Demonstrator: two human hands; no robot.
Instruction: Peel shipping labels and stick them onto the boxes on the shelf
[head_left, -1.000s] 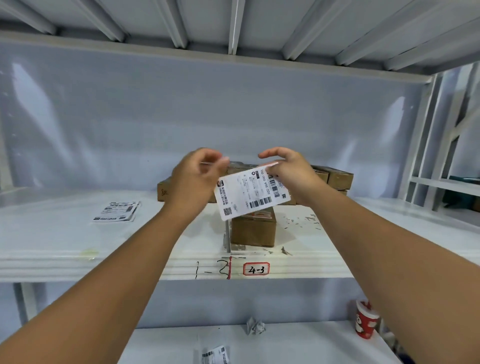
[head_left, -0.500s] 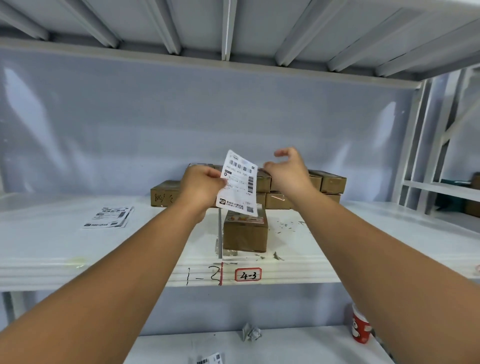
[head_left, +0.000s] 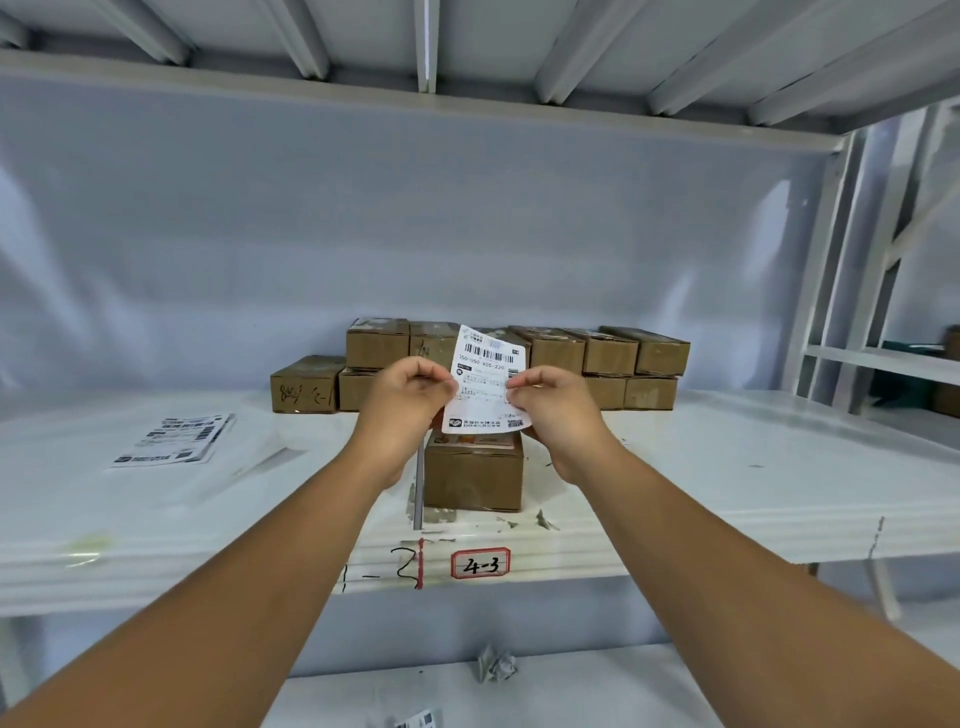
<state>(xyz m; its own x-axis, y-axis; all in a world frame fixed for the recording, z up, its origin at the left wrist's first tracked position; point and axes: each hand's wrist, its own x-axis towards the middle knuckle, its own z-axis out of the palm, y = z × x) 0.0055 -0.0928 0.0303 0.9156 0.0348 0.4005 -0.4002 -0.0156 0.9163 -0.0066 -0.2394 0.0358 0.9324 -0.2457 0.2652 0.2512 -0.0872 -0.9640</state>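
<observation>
- The shipping label (head_left: 485, 379) stands upright between the two hands, long side running up and down, printed face toward the person.
- The left hand (head_left: 405, 405) pinches its left edge with fingers curled; the right hand (head_left: 550, 410) pinches the right edge the same way. I cannot tell whether the backing is off yet.
- A lone box (head_left: 472, 478) sits on the shelf (head_left: 727, 493) directly below the label, in the gap between the hands and just beyond them. Neither hand looks nearer to it.
- The box shows its front to the person. Something pinkish lies on its top, which is partly hidden by the label's lower edge.
- To my eye the coming move is a tip forward and down, laying the label flat on that top.
- More boxes (head_left: 608, 356) are stacked in a row further back, beyond the hands.
- A loose pile of labels (head_left: 174, 439) lies well off to the left of the left hand.
</observation>
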